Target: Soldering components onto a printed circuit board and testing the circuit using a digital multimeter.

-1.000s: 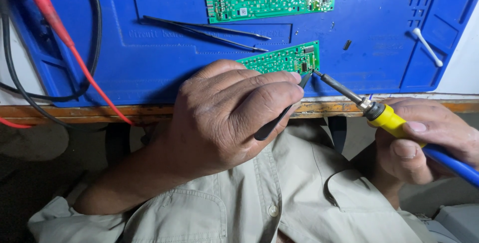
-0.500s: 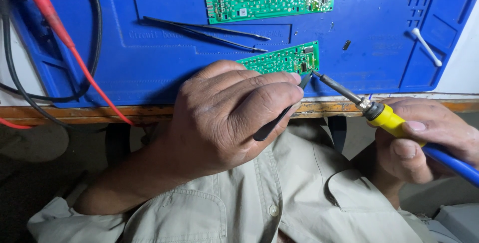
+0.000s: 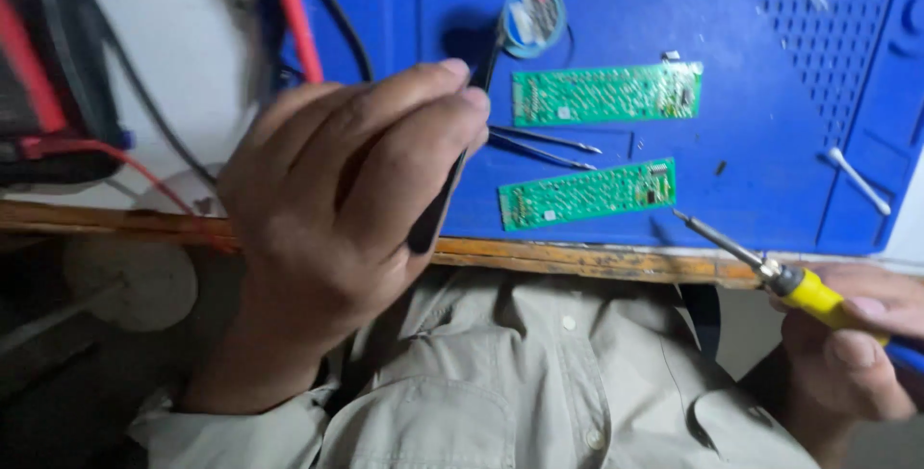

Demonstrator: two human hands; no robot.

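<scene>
The left hand (image 3: 346, 228) is lifted off the mat (image 3: 770, 94), fingers curled shut around a thin black tool (image 3: 448, 176), probably tweezers, pinched between thumb and fingertips. The tool's long axis runs steeply, its lower end toward the person's chest and its upper end toward the solder reel (image 3: 532, 19) just beyond the fingertips. The right hand (image 3: 852, 344) is wrapped closed on the yellow grip of a soldering iron (image 3: 760, 262); its long axis slants up and left from the hand, tip hovering just off the near board (image 3: 587, 195), by its right end, not touching as far as I can tell. A 2nd board (image 3: 606, 94) lies farther out, with silver tweezers (image 3: 544, 142) between the 2. This looks like a pause between joints; the next move calls for bringing both tools down steadily to the near board.
</scene>
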